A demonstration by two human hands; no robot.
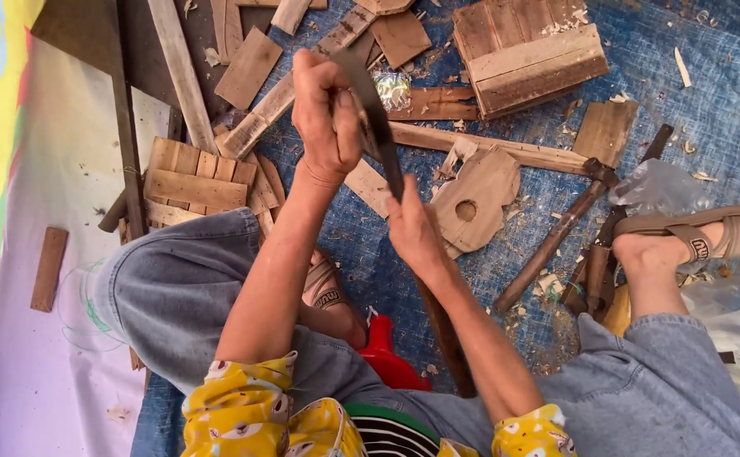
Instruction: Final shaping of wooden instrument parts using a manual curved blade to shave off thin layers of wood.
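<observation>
My left hand [326, 114] is raised and closed around the upper part of a dark, narrow blade [384, 148]; a small pale piece may be pressed against it, but I cannot tell. My right hand [415, 233] grips the same tool lower down, where the blade meets a long brown wooden handle [448, 338] that runs back towards my body. Both hands hang above a blue mat [708, 101] strewn with wood chips. Just right of the right hand lies a flat wooden cutout with a round hole [480, 199].
Wooden slats and offcuts [196, 178] lie at the left and top. A slatted wooden box [526, 55] sits at the top right. A long dark stick [556, 237] and a clear plastic bag [657, 186] lie near my sandalled right foot [708, 233]. A red stool [391, 360] is under me.
</observation>
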